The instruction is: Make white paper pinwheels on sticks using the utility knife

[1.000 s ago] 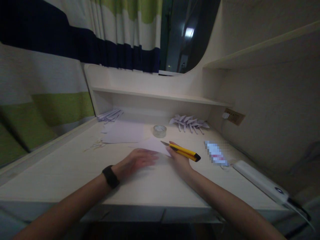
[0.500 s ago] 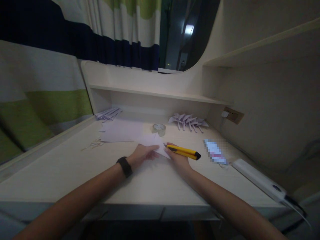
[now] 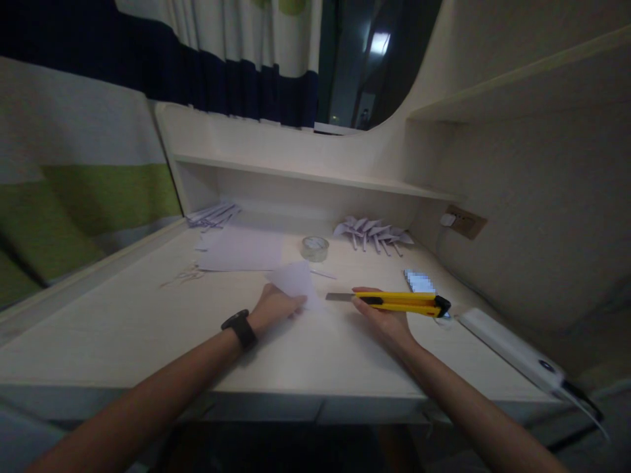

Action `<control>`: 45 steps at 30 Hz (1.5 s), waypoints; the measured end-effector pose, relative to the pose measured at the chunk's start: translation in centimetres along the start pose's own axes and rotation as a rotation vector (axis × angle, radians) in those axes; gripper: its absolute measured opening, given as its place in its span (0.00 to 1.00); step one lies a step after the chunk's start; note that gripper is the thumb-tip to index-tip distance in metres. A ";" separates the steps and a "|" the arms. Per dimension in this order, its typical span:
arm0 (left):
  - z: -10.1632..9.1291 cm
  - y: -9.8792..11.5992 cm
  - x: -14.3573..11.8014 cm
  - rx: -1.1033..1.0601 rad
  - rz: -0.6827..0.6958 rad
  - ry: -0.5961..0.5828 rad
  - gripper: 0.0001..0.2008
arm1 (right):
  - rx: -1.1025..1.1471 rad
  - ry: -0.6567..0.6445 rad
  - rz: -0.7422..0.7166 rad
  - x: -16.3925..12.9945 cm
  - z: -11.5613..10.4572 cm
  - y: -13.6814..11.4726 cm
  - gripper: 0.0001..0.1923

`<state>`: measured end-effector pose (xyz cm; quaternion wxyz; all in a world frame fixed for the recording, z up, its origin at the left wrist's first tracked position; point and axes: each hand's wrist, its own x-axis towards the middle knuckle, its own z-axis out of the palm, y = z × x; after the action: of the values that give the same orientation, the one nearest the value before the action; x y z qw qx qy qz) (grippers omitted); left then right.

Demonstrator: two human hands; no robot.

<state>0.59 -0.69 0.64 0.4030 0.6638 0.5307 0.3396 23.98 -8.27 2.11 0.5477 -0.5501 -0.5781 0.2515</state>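
Observation:
A small white sheet of paper (image 3: 294, 281) is pinched between the thumb and fingers of my left hand (image 3: 277, 307), tilted up off the desk. My right hand (image 3: 387, 322) grips a yellow utility knife (image 3: 407, 303) with its metal blade out. The blade points left toward the paper, with a gap between them. Just behind the paper lies a thin white stick (image 3: 323, 274). A roll of clear tape (image 3: 314, 248) sits farther back.
Larger paper sheets (image 3: 241, 246) lie at the back left, with rolled paper sticks (image 3: 213, 215) behind and string (image 3: 185, 276) in front. Several paper pinwheels (image 3: 373, 231) rest at the back right. A phone (image 3: 419, 281) and a white power strip (image 3: 510, 348) are on the right.
My right hand has drawn the knife to the right, away from the paper, and more blade shows. My left hand still holds the paper, now raised at an angle. The thin stick has come into view.

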 end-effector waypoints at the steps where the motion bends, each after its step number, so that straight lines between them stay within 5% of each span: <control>1: 0.0 0.0 0.0 0.001 0.005 0.002 0.12 | -0.017 -0.034 -0.018 -0.1 -0.1 0.0 0.15; 37: 0.0 0.8 -0.4 0.022 0.021 0.001 0.09 | -0.053 -0.107 -0.105 -0.2 1.0 0.7 0.09; 45: 0.2 1.2 -0.2 0.185 0.264 0.044 0.13 | -0.066 -0.095 -0.124 -0.2 1.0 0.5 0.09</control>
<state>1.25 -1.06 1.62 0.2801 0.7544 0.4768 0.3538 23.19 -7.94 1.31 0.5156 -0.5186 -0.6444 0.2237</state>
